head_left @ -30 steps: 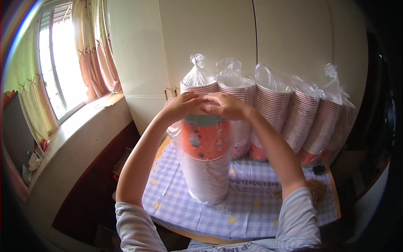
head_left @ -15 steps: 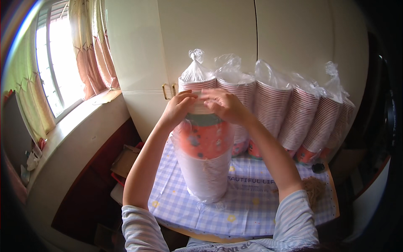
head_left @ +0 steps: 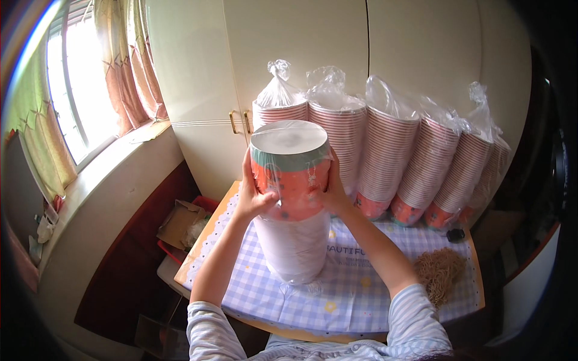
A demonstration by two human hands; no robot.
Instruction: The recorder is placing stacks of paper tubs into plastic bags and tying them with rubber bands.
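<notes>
A tall stack of nested paper buckets (head_left: pixel 292 189) in clear plastic film stands upright in front of me, apparently on the checked tablecloth. Its upper part is orange with a green band, the lower part white, and a round white recessed end faces up. My left hand (head_left: pixel 256 195) wraps the orange part from the left, thumb across the front. From the right, my right hand (head_left: pixel 331 189) clasps the same part, its thumb also in front. The fingers of both hands are partly hidden behind the stack.
Several bagged bucket stacks (head_left: pixel 388 162) line the table's back by the pale cabinet (head_left: pixel 301 42). A bundle of brown twine (head_left: pixel 441 274) and a small black object (head_left: pixel 456 235) lie at the right of the blue checked tablecloth (head_left: pixel 355 301). A cardboard box (head_left: pixel 179 224) sits lower left.
Both hands have come down from the top of the stack to its sides and now grip the orange part. The white top end has come into view.
</notes>
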